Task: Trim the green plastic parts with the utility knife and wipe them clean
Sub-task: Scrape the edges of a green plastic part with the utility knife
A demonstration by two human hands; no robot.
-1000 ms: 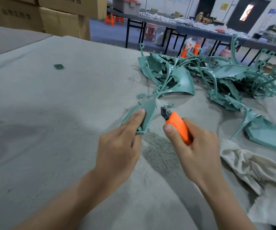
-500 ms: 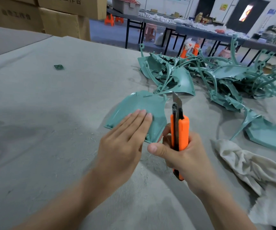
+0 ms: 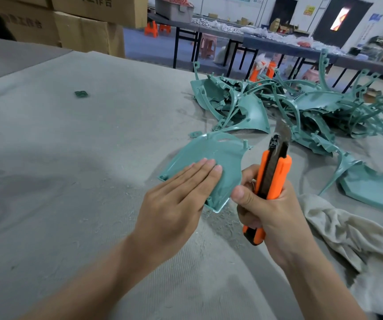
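Observation:
A fan-shaped green plastic part (image 3: 218,158) lies flat on the grey cloth-covered table (image 3: 70,158). My left hand (image 3: 181,195) presses on its near half with straight fingers. My right hand (image 3: 266,209) grips an orange utility knife (image 3: 271,179) upright just right of the part, blade out and pointing up, clear of the plastic. A beige wiping rag (image 3: 347,239) lies crumpled to the right of that hand.
A tangled pile of green plastic parts (image 3: 301,107) fills the far right of the table, with one flat part (image 3: 375,190) nearer. Plastic shavings (image 3: 220,218) litter the cloth under my hands. A small green scrap (image 3: 81,94) lies far left. Cardboard boxes (image 3: 89,31) stand behind.
The green part went from standing on edge, pinched in my left hand, to lying flat under my flat fingers. The knife swung from pointing at the part to upright.

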